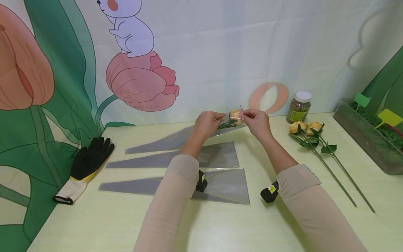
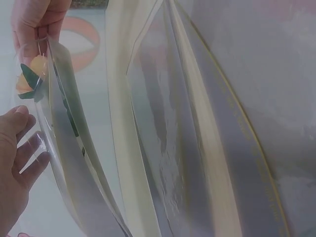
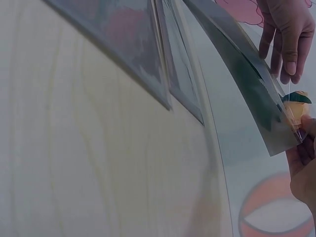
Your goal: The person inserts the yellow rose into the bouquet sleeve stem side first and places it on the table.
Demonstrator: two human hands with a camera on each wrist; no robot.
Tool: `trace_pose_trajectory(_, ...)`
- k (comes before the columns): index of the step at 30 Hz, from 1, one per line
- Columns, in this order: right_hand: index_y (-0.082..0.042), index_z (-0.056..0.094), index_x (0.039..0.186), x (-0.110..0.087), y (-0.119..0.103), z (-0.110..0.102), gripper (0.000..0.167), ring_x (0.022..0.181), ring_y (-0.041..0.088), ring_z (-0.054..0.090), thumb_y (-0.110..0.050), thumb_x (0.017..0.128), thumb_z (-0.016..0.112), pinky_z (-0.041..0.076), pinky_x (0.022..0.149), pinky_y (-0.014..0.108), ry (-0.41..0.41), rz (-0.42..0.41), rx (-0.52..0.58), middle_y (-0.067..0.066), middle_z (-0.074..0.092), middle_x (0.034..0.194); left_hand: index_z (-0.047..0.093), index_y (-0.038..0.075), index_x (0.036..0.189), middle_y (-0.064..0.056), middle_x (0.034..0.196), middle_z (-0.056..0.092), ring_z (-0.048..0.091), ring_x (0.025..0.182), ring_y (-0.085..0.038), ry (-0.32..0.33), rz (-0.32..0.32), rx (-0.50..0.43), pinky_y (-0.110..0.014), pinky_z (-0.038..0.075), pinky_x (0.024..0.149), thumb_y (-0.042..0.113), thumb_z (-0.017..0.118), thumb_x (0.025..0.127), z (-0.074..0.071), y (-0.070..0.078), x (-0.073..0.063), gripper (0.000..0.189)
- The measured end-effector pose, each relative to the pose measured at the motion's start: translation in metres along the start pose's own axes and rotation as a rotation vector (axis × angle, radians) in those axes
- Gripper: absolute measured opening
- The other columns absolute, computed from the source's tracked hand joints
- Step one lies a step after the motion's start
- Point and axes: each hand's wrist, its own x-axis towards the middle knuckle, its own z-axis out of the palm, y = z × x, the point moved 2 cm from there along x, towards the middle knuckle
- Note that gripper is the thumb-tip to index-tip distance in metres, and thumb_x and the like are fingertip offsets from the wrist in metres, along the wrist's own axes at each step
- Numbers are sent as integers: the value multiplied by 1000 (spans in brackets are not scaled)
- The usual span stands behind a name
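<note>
A yellow artificial rose (image 1: pixel 234 115) sits inside a long, tapering flower sleeve (image 1: pixel 176 137) with a clear front, raised at the back of the table. My left hand (image 1: pixel 206 123) pinches the sleeve's film just below the bloom. At the wide mouth of the sleeve, my right hand (image 1: pixel 258 122) pinches the edge beside the flower. In the left wrist view, the left thumb and fingers (image 2: pixel 33 170) lie along the film. The right wrist view shows the rose (image 3: pixel 297 109) between both hands. Part of its stem is hidden in the sleeve.
Two more flower sleeves (image 1: pixel 220 154) lie flat in front, partly under my left forearm. Two yellow roses (image 1: pixel 315 128) lie at right, near a white-lidded jar (image 1: pixel 298 107) and a clear planter box (image 1: pixel 371 140). A black-and-white work glove (image 1: pixel 89 162) rests at left.
</note>
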Motion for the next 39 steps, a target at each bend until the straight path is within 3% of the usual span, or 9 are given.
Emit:
trace_pose_trajectory(7, 5, 68, 103, 0, -1, -1, 26, 84, 20, 57, -18, 90, 63, 45, 68, 24, -81, 30, -12, 19, 66, 101, 65, 18, 120, -4, 72, 68, 30, 40, -9, -11, -12, -5, -21, 26, 43, 21, 56, 93, 0, 0, 0, 28)
trace_pose_trajectory(18, 8, 65, 108, 1, 0, -1, 26, 90, 23, 55, -12, 93, 57, 44, 75, 32, -200, 30, -39, 22, 64, 105, 64, 20, 120, -4, 87, 71, 33, 41, -10, -18, -29, 0, -21, 27, 43, 23, 56, 93, 1, 1, 1, 28)
trace_pose_trajectory(25, 11, 65, 106, 2, 0, 3, 23, 80, 22, 50, -3, 92, 54, 39, 65, 27, -248, -14, -61, 25, 63, 103, 63, 19, 121, -4, 102, 69, 41, 46, -10, -22, -30, 6, -21, 28, 45, 25, 57, 92, 1, 1, 1, 30)
trace_pose_trajectory(30, 10, 65, 106, 2, -1, 2, 24, 82, 22, 52, -8, 93, 55, 40, 67, 27, -301, -26, -92, 24, 64, 104, 64, 19, 121, -3, 106, 68, 39, 46, -10, -28, -38, 2, -22, 28, 46, 26, 57, 92, 1, 1, 1, 30)
trace_pose_trajectory(35, 4, 67, 108, 2, -2, 2, 23, 81, 22, 51, -11, 93, 56, 39, 65, 27, -339, -63, -133, 21, 64, 105, 64, 20, 121, -3, 106, 68, 32, 43, -10, -35, -48, 4, -22, 28, 46, 26, 56, 93, 1, 1, 2, 29)
trace_pose_trajectory(39, 2, 65, 112, 2, -2, 3, 24, 86, 23, 53, -4, 93, 51, 38, 64, 26, -369, -93, -155, 20, 61, 112, 64, 21, 120, -3, 95, 70, 29, 41, -9, -32, -46, -7, -22, 27, 44, 23, 56, 94, 2, 1, 3, 28)
